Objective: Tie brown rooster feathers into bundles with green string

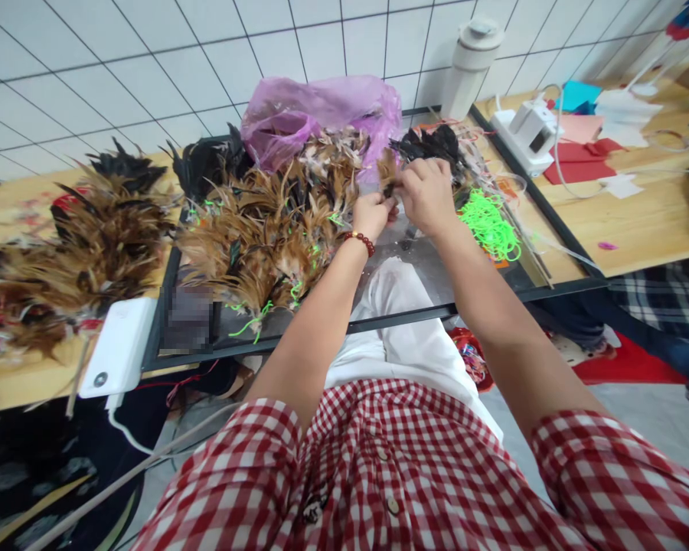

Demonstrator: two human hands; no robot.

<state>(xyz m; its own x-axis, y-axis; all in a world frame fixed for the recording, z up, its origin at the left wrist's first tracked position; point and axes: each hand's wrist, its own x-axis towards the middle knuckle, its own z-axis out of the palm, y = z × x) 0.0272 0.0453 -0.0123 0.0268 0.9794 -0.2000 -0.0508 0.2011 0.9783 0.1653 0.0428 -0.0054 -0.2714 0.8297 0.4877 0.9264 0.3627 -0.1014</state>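
My left hand [373,212], with a red bead bracelet at its wrist, is closed in a pinch over the dark tray [327,330]. Close against it, my right hand [428,191] is closed too. Between their fingertips a small bunch of brown feathers [386,167] sticks up; the pinched ends are hidden by the fingers. Left of my hands lies a big pile of brown feather bunches [253,229], some tied with bright green string. Black feathers [433,144] lie just beyond my right hand. A heap of neon green string [491,226] sits right of my right wrist.
A pink plastic bag [321,107] stands behind the feathers, against the tiled wall. At the back right are a white bottle [471,65] and a power strip [525,141] with cables. A white power bank [118,348] and more feathers [86,245] lie at the left.
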